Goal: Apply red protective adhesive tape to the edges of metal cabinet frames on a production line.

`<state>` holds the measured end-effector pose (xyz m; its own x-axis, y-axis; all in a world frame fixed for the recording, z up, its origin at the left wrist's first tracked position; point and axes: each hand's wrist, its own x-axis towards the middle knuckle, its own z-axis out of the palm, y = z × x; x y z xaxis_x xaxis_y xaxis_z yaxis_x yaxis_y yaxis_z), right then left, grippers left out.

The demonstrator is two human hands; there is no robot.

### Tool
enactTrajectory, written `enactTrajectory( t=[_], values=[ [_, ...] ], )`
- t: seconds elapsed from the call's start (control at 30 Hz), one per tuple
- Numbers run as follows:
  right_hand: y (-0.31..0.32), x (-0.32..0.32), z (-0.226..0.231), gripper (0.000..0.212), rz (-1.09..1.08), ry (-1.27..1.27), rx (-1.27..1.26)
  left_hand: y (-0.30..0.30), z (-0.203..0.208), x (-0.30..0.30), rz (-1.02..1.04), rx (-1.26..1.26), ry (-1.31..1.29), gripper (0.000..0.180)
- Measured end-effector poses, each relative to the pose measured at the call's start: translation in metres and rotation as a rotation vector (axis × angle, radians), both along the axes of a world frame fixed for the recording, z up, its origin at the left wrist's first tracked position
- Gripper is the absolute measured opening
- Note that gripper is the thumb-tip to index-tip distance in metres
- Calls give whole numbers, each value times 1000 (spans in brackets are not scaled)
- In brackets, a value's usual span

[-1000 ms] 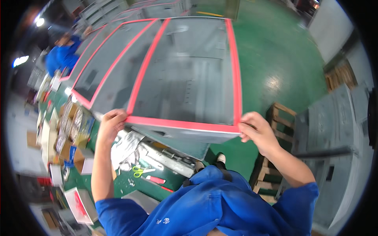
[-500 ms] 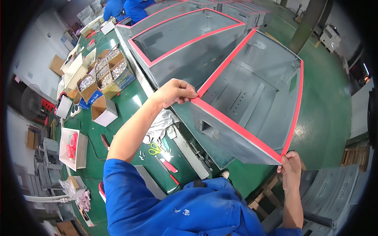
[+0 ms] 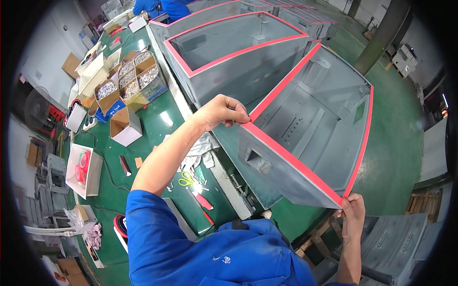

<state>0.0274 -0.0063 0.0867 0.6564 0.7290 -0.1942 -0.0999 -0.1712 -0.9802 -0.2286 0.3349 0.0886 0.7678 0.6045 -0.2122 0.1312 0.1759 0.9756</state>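
Note:
A grey open-topped metal box (image 3: 267,164) stands before me, with a strip of red tape (image 3: 296,161) along its rim. My left hand (image 3: 224,112) pinches the tape at the near left corner, thumb and forefinger pressed together. At the near right corner, my right hand (image 3: 351,212) has its fingertips closed on the tape where two strips meet. Between my hands, the near strip runs straight along the edge. The side wall facing me has a rectangular recess. Inside the box, a row of small holes shows in the floor.
Another red-edged grey box (image 3: 229,76) stands beyond. On the green table at left are compartmented cartons of small metal parts (image 3: 129,78), green scissors (image 3: 186,178), a white rag (image 3: 202,148) and a white bin (image 3: 83,171). Co-workers in blue (image 3: 176,8) are at the far end.
My view has shifted slightly, so the whole scene sits a little differently in it. Both hands stay at the same two corners of the box.

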Motion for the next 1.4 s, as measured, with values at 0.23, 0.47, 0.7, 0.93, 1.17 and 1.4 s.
enactTrajectory(
  t=[0.23, 0.47, 0.7, 0.93, 1.17, 1.4],
  values=[
    [-1, 0, 3, 18, 35, -133, 48, -2, 0, 4, 10, 65, 19, 5],
    [-1, 10, 5, 21, 234, -455, 11, -2, 0, 2, 33, 67, 43, 5],
    [0, 7, 15, 17, 270, -674, -50, -5, 2, 3, 36, 176, 96, 6],
    [1, 4, 18, 16, 279, -700, -62, -9, 2, 1, 42, 267, 108, 8],
    [1, 4, 16, 15, 260, -692, -86, -16, 9, -1, 81, 371, 216, 11],
    [0, 3, 16, 13, 227, -609, -147, -13, 2, -7, 36, 298, 83, 11]
  ],
)
